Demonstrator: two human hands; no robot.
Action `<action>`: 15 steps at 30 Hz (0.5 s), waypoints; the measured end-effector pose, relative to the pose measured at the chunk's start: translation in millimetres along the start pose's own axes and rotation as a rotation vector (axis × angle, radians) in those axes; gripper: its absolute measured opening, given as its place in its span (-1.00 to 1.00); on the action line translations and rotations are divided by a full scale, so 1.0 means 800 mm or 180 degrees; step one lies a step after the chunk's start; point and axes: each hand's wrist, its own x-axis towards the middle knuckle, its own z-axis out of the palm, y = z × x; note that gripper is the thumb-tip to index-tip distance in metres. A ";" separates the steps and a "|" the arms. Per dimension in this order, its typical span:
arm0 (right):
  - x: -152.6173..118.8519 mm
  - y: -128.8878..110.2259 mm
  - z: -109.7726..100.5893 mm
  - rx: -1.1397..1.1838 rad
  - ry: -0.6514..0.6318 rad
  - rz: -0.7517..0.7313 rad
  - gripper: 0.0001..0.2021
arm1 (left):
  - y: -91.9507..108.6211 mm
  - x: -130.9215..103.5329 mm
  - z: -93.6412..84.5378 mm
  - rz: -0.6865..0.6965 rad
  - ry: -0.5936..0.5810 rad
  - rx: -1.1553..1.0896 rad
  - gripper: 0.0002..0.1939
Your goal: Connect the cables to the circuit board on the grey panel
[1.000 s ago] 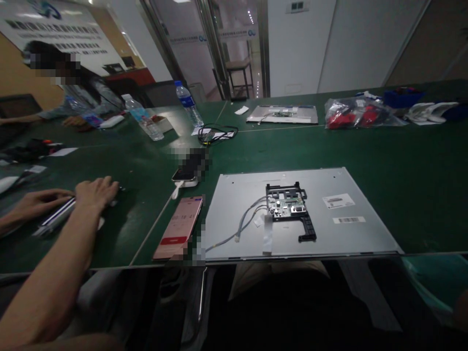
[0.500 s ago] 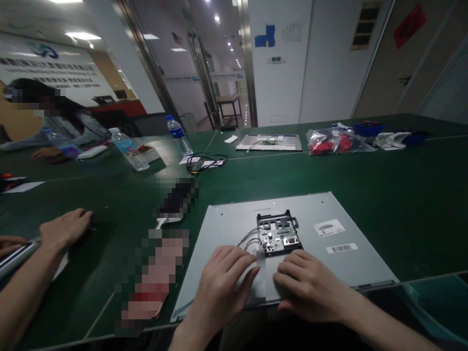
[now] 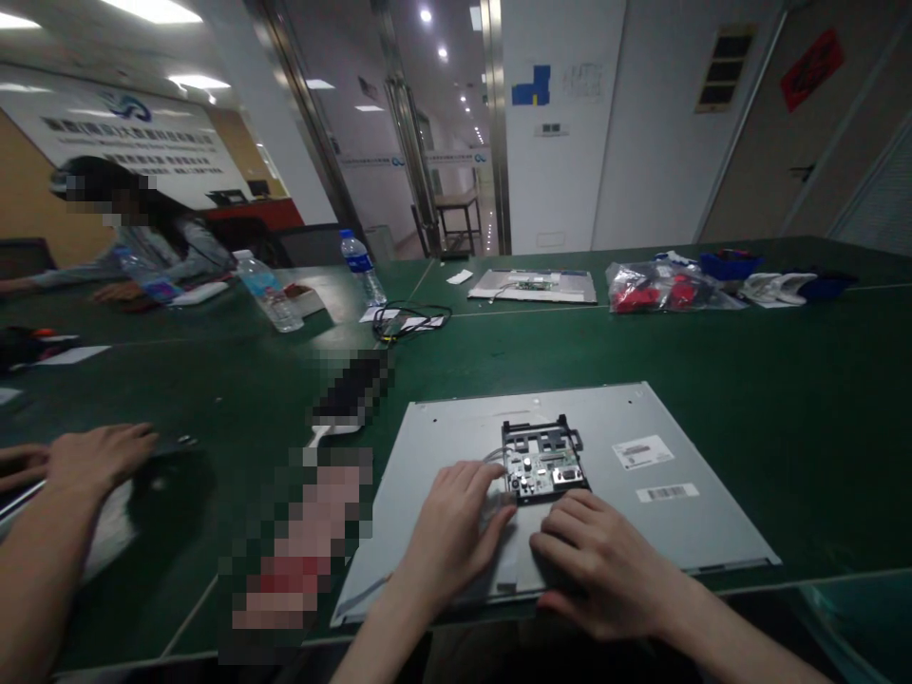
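Observation:
A flat grey display panel (image 3: 442,427) lies back side up in front of me. Near its middle sits a green circuit board (image 3: 541,467) in a black frame (image 3: 562,426), with thin cables (image 3: 491,456) at its left side. My left hand (image 3: 456,527) rests by the board's left corner, fingers stretched and thumb apart. A pale strip (image 3: 507,560) shows between my hands below the board. My right hand (image 3: 598,560) has its fingers curled over the panel's near part, the thumb low at the front edge; its fingertips are partly hidden.
Left of the panel lie a blurred pink item (image 3: 306,532) and a blurred dark item (image 3: 352,385). A neighbour's arm (image 3: 78,513) reaches in at the left. Farther back are a black cable (image 3: 409,323), bottles (image 3: 362,266), a second panel (image 3: 534,285) and a plastic bag (image 3: 662,287).
My left hand has left its pinch at the pale strip and moved up to the board's corner, fingers extended. The right hand stays nearly in place. The whole view shifts slightly.

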 end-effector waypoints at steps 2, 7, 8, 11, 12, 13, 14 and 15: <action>0.002 -0.001 -0.005 -0.0010 -0.0083 0.0057 -0.71 | -0.001 0.005 0.001 -0.0031 -0.0012 0.0013 -0.70; 0.004 -0.001 -0.007 0.0046 -0.0153 0.0113 -0.67 | 0.002 0.002 0.005 -0.0057 -0.0017 0.0104 -0.73; 0.004 -0.001 -0.007 0.0060 -0.0149 0.0131 -0.67 | 0.003 0.001 0.006 -0.0052 -0.0027 0.0146 -0.74; 0.003 -0.002 -0.006 0.0066 -0.0155 0.0171 -0.64 | 0.006 -0.003 0.007 -0.0120 -0.0033 0.0268 -0.72; 0.003 -0.002 -0.005 0.0065 -0.0166 0.0174 -0.64 | 0.005 -0.003 0.008 -0.0155 -0.0039 0.0285 -0.70; 0.002 -0.002 -0.005 0.0063 -0.0174 0.0175 -0.63 | 0.005 -0.004 0.009 -0.0193 -0.0048 0.0283 -0.68; 0.002 -0.002 -0.005 0.0066 -0.0179 0.0177 -0.63 | 0.003 -0.004 0.009 -0.0228 -0.0056 0.0263 -0.67; 0.002 -0.002 -0.005 0.0076 -0.0181 0.0182 -0.62 | 0.002 -0.004 0.011 -0.0256 -0.0063 0.0226 -0.67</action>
